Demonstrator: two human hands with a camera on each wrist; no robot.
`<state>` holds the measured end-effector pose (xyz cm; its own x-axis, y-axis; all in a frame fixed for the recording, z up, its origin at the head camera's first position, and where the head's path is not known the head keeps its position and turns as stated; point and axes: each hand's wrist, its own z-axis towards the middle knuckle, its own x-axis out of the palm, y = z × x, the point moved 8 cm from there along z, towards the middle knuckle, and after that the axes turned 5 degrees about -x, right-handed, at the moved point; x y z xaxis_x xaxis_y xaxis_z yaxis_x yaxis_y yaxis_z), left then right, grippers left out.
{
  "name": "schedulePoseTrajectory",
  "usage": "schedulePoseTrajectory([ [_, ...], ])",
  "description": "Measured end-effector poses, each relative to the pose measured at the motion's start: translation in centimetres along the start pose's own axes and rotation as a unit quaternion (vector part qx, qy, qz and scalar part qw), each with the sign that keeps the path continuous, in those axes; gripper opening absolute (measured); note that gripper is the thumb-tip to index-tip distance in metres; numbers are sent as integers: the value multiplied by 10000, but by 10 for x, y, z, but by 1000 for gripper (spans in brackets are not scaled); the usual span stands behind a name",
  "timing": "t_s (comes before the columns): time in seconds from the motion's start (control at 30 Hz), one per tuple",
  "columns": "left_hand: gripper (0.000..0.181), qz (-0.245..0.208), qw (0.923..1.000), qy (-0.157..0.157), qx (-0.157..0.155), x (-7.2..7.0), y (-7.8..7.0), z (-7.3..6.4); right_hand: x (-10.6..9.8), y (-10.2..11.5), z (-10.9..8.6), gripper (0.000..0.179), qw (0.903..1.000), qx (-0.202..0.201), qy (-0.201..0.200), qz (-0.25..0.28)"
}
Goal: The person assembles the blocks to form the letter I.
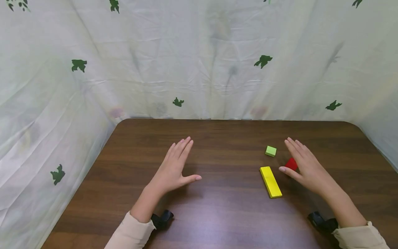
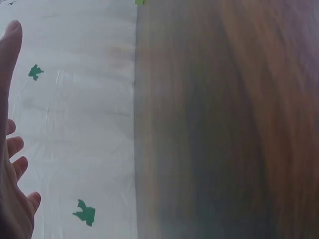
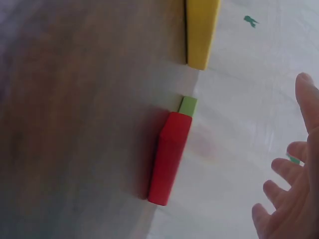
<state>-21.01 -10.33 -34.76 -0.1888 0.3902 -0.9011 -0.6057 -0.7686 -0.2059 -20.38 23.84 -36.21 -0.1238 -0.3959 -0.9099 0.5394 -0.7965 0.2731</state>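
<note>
My left hand hovers over the left half of the table with its fingers straight and thumb spread, holding nothing. Over the right side, my right hand is held the same way, fingers extended and thumb apart. Beneath it lies a red block, partly hidden by the hand in the head view; the right wrist view shows more of this red block. Left of the right thumb is a long yellow block, lying flat. A small light green block sits farther back.
The brown wooden table has rounded back corners. A white curtain with green leaf-like shapes hangs behind it and along the sides. Each wrist carries a black camera, the left camera and the right camera.
</note>
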Motion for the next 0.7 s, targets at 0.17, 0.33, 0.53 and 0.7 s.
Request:
schedulePoseTrajectory([
  [0.17, 99, -248, 9995, -174, 121, 3, -9, 3, 0, -6, -3, 87, 9987, 284, -51, 419],
  [0.33, 98, -448, 9988, -148, 126, 11, -15, 4, -1, -15, -9, 82, 9951, 619, -152, 760],
  [0.53, 98, -613, 9981, 2, 23, 22, -21, 5, -1, -23, -16, 79, 9923, 765, -440, 870],
  [0.7, 100, -819, 9965, 121, -72, 30, -26, 6, 1, -29, -21, 78, 9910, 791, -659, 850],
])
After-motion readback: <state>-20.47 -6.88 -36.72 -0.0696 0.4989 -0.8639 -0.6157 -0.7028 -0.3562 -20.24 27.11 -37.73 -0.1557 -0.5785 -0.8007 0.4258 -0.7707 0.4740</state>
